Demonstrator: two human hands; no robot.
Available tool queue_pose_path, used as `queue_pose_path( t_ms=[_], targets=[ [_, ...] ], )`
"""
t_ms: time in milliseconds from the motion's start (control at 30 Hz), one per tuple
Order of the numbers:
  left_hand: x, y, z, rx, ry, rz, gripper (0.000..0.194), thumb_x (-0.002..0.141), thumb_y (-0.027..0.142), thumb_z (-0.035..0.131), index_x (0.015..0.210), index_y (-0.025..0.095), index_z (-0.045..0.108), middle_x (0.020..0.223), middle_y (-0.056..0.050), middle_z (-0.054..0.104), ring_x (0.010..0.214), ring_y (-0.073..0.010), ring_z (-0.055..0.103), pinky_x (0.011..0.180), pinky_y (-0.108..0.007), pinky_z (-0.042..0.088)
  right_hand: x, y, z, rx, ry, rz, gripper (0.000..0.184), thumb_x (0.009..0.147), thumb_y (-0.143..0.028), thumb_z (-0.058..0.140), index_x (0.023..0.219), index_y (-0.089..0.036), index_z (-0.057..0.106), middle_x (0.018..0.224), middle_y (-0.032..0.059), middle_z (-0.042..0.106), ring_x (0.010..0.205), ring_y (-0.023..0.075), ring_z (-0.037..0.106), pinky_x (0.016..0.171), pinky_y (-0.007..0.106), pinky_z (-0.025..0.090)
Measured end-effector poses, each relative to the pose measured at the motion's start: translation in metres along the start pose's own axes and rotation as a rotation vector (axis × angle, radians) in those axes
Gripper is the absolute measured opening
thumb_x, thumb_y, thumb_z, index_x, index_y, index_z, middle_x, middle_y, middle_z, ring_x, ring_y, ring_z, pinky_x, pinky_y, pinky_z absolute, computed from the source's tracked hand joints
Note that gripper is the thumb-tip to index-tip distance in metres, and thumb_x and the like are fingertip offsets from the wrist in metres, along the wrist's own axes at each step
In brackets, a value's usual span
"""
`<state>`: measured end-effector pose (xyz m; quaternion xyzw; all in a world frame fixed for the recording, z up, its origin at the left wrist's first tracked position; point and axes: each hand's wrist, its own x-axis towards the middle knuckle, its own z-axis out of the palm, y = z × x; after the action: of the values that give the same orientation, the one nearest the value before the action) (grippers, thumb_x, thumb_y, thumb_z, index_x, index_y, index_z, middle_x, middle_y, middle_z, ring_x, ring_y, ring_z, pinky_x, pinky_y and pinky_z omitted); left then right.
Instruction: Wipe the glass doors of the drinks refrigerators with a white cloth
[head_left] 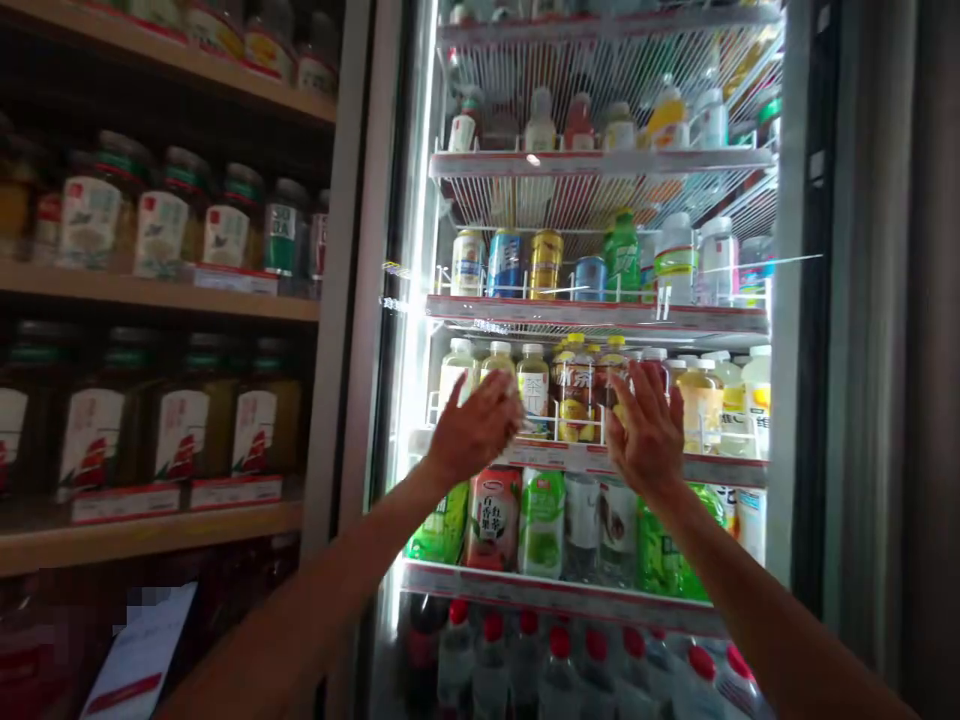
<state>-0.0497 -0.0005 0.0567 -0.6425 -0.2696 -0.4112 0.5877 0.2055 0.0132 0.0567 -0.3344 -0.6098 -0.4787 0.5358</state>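
My left hand is raised in front of the lit drinks cooler, thumb apart and fingers stretched to the right. A pale blurred patch shows at its fingertips; I cannot make out what it is. My right hand is open, fingers spread and pointing up, with nothing visible in it. Between the hands stand a tea bottle with a white cap and yellow-capped bottles of dark tea. Below are a red carton-like bottle and a green-labelled bottle. Whether either hand touches anything is unclear.
Bright streaks suggest a glass pane before the cooler shelves. Cans and bottles fill the upper racks, red-capped bottles the bottom. Left is a wooden shelf with dark bottles. A white paper-like sheet is at lower left.
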Motion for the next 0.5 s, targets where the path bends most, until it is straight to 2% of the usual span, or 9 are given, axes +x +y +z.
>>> queue_pose_path(
  t_ms=[100,133,167,233,333,367,400,433,500],
  targets=[
    [0.001,-0.046,-0.009,0.095,0.053,-0.467,0.037,0.09,0.027,0.038,0.123,0.016,0.048,0.138,-0.015,0.043,0.131,-0.0238,0.037,0.112,-0.049,0.017,0.0,0.001,0.001,0.001,0.026,-0.005,0.055,0.085,-0.025,0.046,0.139,-0.024,0.032,0.146,0.0073,0.033,0.137,0.0223,0.026,0.112,0.048,0.02],
    [0.0,-0.053,-0.01,0.097,0.053,-0.561,0.038,0.09,0.026,0.037,0.124,0.016,0.048,0.14,-0.015,0.04,0.132,-0.0248,0.035,0.111,-0.05,0.017,0.0,0.0,0.002,0.0,0.036,-0.005,0.055,0.085,-0.025,0.046,0.139,-0.023,0.033,0.146,0.0077,0.034,0.137,0.0225,0.026,0.112,0.048,0.02],
    [-0.001,-0.053,-0.011,0.083,0.042,-0.591,0.038,0.089,0.026,0.037,0.125,0.016,0.047,0.141,-0.016,0.038,0.133,-0.0255,0.032,0.111,-0.05,0.018,0.0,0.0,0.002,0.0,0.044,-0.004,0.054,0.085,-0.025,0.046,0.138,-0.023,0.034,0.145,0.0082,0.035,0.137,0.0227,0.027,0.112,0.048,0.021],
    [-0.005,-0.036,-0.009,0.03,0.006,-0.46,0.039,0.089,0.026,0.039,0.125,0.015,0.047,0.142,-0.015,0.037,0.136,-0.0254,0.028,0.111,-0.049,0.02,0.0,-0.002,0.002,0.0,0.054,-0.004,0.053,0.086,-0.026,0.046,0.138,-0.022,0.035,0.144,0.0088,0.037,0.137,0.023,0.027,0.111,0.049,0.021],
    [-0.008,-0.005,-0.006,-0.048,-0.057,-0.005,0.036,0.088,0.028,0.042,0.122,0.02,0.05,0.139,-0.01,0.043,0.136,-0.0209,0.028,0.113,-0.044,0.019,-0.001,0.0,0.003,0.007,0.059,-0.017,0.053,0.086,-0.026,0.045,0.138,-0.023,0.034,0.145,0.0083,0.036,0.137,0.0229,0.028,0.111,0.049,0.021],
    [-0.008,-0.002,-0.006,-0.063,-0.082,0.116,0.034,0.088,0.029,0.043,0.121,0.022,0.05,0.138,-0.008,0.045,0.136,-0.0193,0.029,0.113,-0.043,0.017,-0.002,0.001,0.003,0.012,0.06,-0.025,0.053,0.086,-0.026,0.044,0.138,-0.024,0.033,0.145,0.008,0.036,0.137,0.0228,0.028,0.111,0.049,0.021],
    [-0.008,-0.004,-0.007,-0.063,-0.098,0.165,0.034,0.088,0.029,0.043,0.121,0.023,0.05,0.137,-0.006,0.046,0.135,-0.0182,0.03,0.114,-0.043,0.015,-0.002,0.003,0.004,0.02,0.061,-0.032,0.054,0.086,-0.026,0.044,0.139,-0.024,0.033,0.145,0.0078,0.036,0.137,0.0229,0.028,0.111,0.049,0.021],
    [-0.006,-0.011,-0.009,-0.046,-0.096,0.128,0.035,0.089,0.029,0.043,0.122,0.024,0.049,0.137,-0.006,0.046,0.134,-0.018,0.031,0.114,-0.044,0.014,-0.003,0.005,0.004,0.028,0.061,-0.038,0.054,0.086,-0.025,0.044,0.139,-0.024,0.033,0.145,0.0077,0.036,0.137,0.023,0.028,0.111,0.049,0.021],
    [-0.002,-0.03,-0.011,0.016,-0.051,-0.163,0.039,0.09,0.027,0.039,0.128,0.021,0.044,0.14,-0.01,0.042,0.135,-0.0205,0.031,0.113,-0.047,0.014,-0.004,0.007,0.004,0.039,0.068,-0.038,0.054,0.085,-0.025,0.045,0.138,-0.023,0.034,0.145,0.0079,0.037,0.136,0.0238,0.029,0.111,0.05,0.022]
  ],
)
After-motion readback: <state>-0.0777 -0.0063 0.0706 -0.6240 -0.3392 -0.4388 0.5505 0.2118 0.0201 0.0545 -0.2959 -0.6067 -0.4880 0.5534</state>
